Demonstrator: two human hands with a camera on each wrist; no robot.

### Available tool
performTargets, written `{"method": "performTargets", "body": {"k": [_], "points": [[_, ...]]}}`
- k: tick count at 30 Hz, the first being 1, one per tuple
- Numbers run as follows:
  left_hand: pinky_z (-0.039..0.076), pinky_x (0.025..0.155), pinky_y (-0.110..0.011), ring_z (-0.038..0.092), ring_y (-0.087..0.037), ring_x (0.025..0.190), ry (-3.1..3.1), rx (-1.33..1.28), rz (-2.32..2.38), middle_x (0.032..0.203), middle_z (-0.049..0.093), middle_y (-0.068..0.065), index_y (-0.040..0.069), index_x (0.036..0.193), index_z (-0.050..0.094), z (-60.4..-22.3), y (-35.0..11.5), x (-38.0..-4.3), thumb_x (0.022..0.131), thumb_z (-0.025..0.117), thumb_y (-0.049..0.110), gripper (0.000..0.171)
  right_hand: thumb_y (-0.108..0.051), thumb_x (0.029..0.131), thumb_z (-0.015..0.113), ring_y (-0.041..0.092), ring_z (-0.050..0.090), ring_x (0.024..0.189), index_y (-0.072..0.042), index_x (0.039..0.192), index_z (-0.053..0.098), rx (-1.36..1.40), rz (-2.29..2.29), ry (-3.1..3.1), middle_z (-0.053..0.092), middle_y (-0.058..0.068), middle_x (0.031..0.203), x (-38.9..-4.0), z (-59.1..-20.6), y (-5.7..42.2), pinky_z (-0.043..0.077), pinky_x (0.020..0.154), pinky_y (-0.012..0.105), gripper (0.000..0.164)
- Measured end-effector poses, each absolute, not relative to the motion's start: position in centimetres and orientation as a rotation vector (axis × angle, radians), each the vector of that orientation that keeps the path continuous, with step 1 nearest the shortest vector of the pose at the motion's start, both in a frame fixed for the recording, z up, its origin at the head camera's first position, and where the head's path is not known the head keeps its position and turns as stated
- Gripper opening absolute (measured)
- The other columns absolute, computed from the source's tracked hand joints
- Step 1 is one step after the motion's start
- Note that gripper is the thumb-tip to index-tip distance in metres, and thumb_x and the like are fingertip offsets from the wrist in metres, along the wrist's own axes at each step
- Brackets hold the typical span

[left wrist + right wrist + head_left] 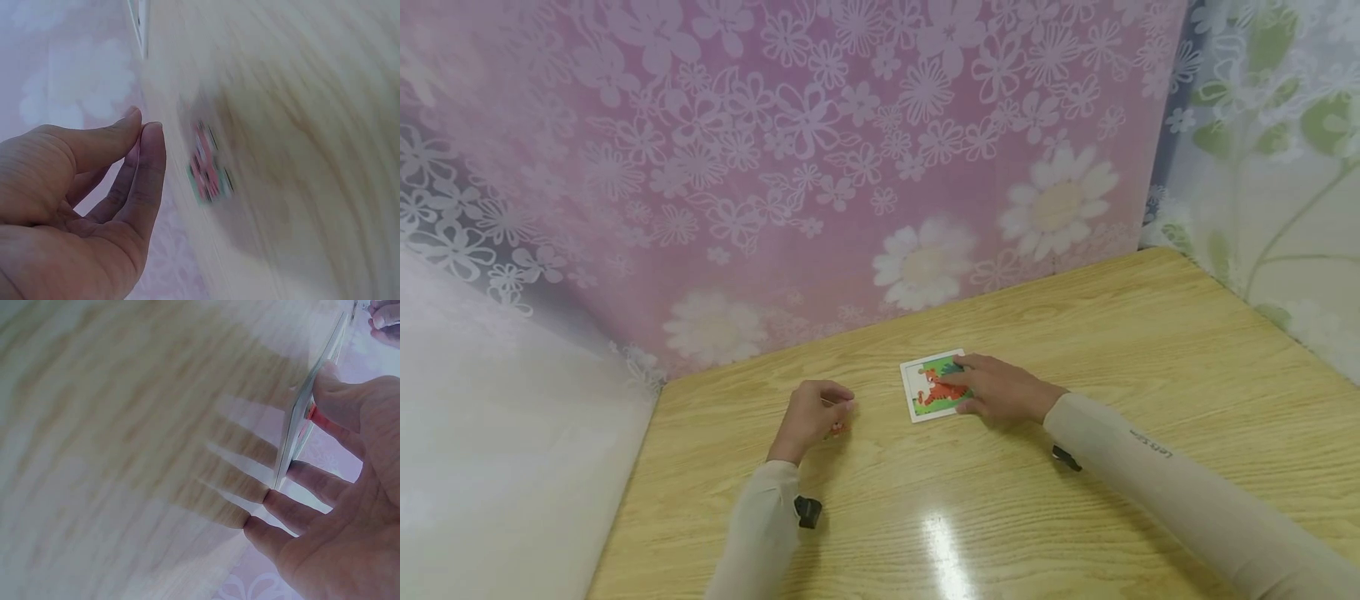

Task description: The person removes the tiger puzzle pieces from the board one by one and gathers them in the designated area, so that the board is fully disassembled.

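Note:
A square picture puzzle in a white frame point(907, 385) lies on the table, showing an orange tiger on green. Its upper left part is pale and bare. My right hand point(1003, 390) rests over its right side with spread fingers, the index finger on the picture. In the right wrist view, the thumb point(340, 403) lies at the board's edge point(292, 428) and the outer fingertips touch the table. My left hand point(808, 417) hovers left of the frame, thumb and fingertips together with nothing visible between them. Below it lies a small red and green puzzle piece point(208, 169).
The wood-grain table point(880, 500) meets a pink flowered curtain point(850, 167) along its back edge. Pale cloth hangs at the left and a leaf-patterned curtain point(1285, 167) at the right. Black wrist straps show at both sleeves.

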State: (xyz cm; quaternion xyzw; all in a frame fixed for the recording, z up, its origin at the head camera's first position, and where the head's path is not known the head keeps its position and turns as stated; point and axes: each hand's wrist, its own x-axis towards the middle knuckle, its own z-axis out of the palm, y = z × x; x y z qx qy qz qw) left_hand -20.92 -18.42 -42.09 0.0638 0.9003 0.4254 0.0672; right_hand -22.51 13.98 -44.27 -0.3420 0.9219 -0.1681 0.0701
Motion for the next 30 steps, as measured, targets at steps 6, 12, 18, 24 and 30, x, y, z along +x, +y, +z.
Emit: {"method": "performTargets", "body": {"k": [6, 12, 18, 24, 30], "points": [[0.058, 0.067, -0.038, 0.069, -0.024, 0.081, 2.717, 0.259, 1.226, 0.099, 0.071, -0.011, 0.0, 0.108, 0.075, -42.1, -16.3, -21.4, 0.095, 0.071, 0.006, 0.015, -0.028, 0.099, 0.067, 0.045, 0.034, 0.143, -0.008, 0.148, 0.052, -1.011, -0.509, 2.769, 0.038, 0.029, 0.154, -22.4, -44.3, 13.9, 0.034, 0.113, 0.058, 0.055], [0.057, 0.077, -0.037, 0.069, -0.021, 0.086, 2.742, 0.32, 1.174, 0.097, 0.073, -0.008, 0.001, 0.105, 0.077, -42.3, -14.1, -21.6, 0.094, 0.073, 0.006, 0.013, -0.028, 0.1, 0.067, 0.046, 0.034, 0.143, -0.009, 0.149, 0.052, -0.996, -0.511, 2.766, 0.037, 0.029, 0.155, -22.3, -44.1, 13.8, 0.034, 0.112, 0.059, 0.055], [0.057, 0.081, -0.04, 0.069, -0.019, 0.085, 2.733, 0.377, 1.145, 0.094, 0.074, -0.007, 0.003, 0.103, 0.079, -42.8, -12.4, -21.6, 0.093, 0.075, 0.008, 0.012, -0.028, 0.099, 0.067, 0.046, 0.035, 0.143, -0.009, 0.148, 0.053, -1.0, -0.523, 2.769, 0.037, 0.029, 0.154, -22.4, -44.2, 13.8, 0.034, 0.112, 0.059, 0.055], [0.056, 0.082, -0.038, 0.068, -0.017, 0.087, 2.705, 0.416, 1.131, 0.096, 0.073, -0.005, 0.004, 0.105, 0.078, -43.4, -11.0, -22.0, 0.093, 0.075, 0.011, 0.014, -0.028, 0.1, 0.067, 0.046, 0.035, 0.143, -0.009, 0.148, 0.053, -0.996, -0.534, 2.765, 0.037, 0.029, 0.155, -22.4, -44.2, 13.8, 0.034, 0.112, 0.059, 0.054], [0.056, 0.078, -0.036, 0.067, -0.014, 0.083, 2.706, 0.386, 1.105, 0.091, 0.073, -0.001, 0.006, 0.102, 0.079, -43.4, -10.0, -21.9, 0.092, 0.078, 0.015, 0.014, -0.028, 0.099, 0.068, 0.047, 0.037, 0.141, -0.008, 0.147, 0.054, -1.032, -0.499, 2.783, 0.039, 0.031, 0.152, -22.4, -44.2, 13.8, 0.036, 0.111, 0.059, 0.053]]}}
